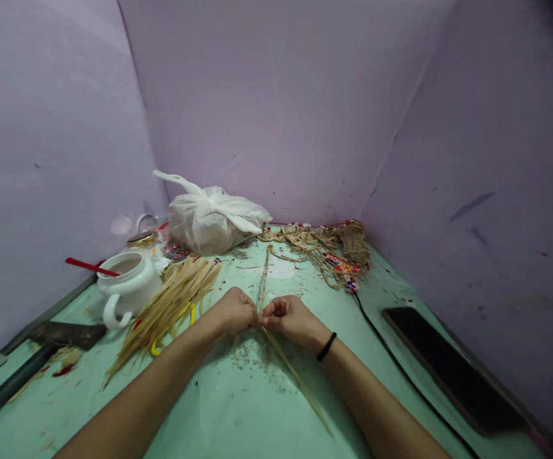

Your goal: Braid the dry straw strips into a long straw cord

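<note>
A thin cord twisted from straw-coloured fibre [265, 277] runs away from me over the middle of the table. My left hand [236, 310] is closed on its near end, fingers curled. Right beside it, my right hand [291, 319] pinches the same cord between thumb and fingertips; a black band circles that wrist. Loose fibre strands [300, 382] trail from under the fingers toward the front right. To the left of my left hand lies a bundle of dry straw-like strips [171, 306], with a yellow-handled tool [155, 347] partly hidden beneath it.
A white pot [130, 284] holding a red stick stands at left, near a dark-headed tool with a black handle [13, 389]. A tied white plastic bag [213, 220] and finished-looking braided cords [309, 239] lie at the back. A dark phone-like slab [453, 370] and black cable [391, 354] are at right.
</note>
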Motion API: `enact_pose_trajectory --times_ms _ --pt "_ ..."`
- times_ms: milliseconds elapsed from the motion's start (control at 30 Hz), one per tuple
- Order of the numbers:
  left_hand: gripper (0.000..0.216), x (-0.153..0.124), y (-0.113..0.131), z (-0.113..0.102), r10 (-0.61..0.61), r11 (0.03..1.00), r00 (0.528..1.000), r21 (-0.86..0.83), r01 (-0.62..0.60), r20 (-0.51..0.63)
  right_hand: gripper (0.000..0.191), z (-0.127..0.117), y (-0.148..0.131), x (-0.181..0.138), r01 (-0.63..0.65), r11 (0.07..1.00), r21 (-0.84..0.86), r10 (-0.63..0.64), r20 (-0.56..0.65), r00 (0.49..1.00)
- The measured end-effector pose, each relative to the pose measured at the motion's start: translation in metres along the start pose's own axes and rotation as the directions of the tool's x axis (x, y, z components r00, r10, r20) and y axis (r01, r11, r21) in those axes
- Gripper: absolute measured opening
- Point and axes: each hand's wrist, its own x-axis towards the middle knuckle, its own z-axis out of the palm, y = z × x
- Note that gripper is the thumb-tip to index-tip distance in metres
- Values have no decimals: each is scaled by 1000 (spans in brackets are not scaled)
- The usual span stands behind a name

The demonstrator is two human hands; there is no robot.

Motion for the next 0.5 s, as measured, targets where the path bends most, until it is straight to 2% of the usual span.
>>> enact_pose_trajectory --times_ms 100,167,233,367,433,500 --pt "6 2 -2 4 54 998 998 31 -53 -37 2 -3 -1 -2 31 971 -239 -51 -76 996" --pt "7 2 -1 8 43 999 997 27 -42 -56 5 -4 -4 -6 15 918 -396 -71 -127 989" --pt "8 1 1 11 3 1000 998 -5 -3 -66 9 -3 -8 -11 -17 876 -483 -61 -145 988" --pt "17 -5 6 12 -93 984 995 -153 86 -40 12 5 -13 -19 -28 882 -470 -33 -123 992" --pt "17 -7 7 10 -65 982 998 -176 62 -9 13 8 -15 -23 -5 897 -442 -43 -99 994" --pt "14 -7 7 8 -16 991 1000 -136 15 0 14 6 -18 -25 15 918 -397 -25 -20 999"
